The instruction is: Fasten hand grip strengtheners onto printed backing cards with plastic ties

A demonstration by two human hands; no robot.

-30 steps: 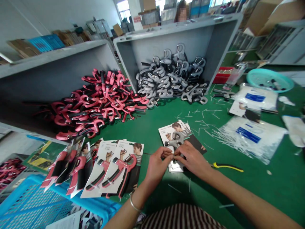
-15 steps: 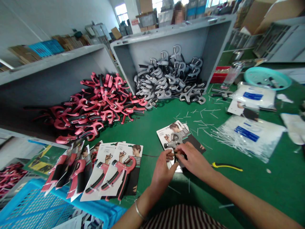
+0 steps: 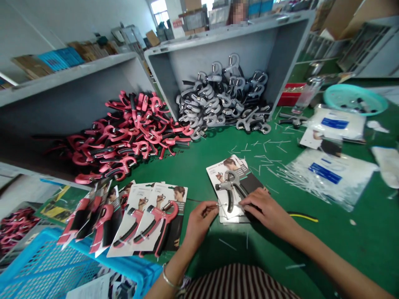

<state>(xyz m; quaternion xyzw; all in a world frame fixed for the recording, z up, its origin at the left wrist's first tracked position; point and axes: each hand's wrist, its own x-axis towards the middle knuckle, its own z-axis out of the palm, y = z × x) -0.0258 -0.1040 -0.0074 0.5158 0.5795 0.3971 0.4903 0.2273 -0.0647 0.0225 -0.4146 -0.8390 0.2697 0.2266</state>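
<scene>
A grey hand gripper [image 3: 232, 187] lies on a small stack of printed backing cards [image 3: 222, 169] on the green table. My left hand [image 3: 199, 219] is closed in a pinch on the end of a thin white cable tie [image 3: 217, 204] that runs to the gripper's handle. My right hand [image 3: 264, 209] rests on the cards, its fingertips closed against the gripper's lower handle and holding it down. The two hands are a little apart, one on each side of the gripper.
A heap of pink grippers [image 3: 131, 128] lies at left, and grey ones [image 3: 221, 104] fill a tilted grey bin. Carded pink grippers [image 3: 149, 220] lean on a blue crate [image 3: 46, 265]. A yellow-handled tool [image 3: 301, 216], bags of ties [image 3: 327, 174], tie offcuts [image 3: 264, 153] and a teal basin [image 3: 353, 101] lie at right.
My hands have come apart. The left has drawn back to the left with the tie end, and the grey gripper now shows fully on the card.
</scene>
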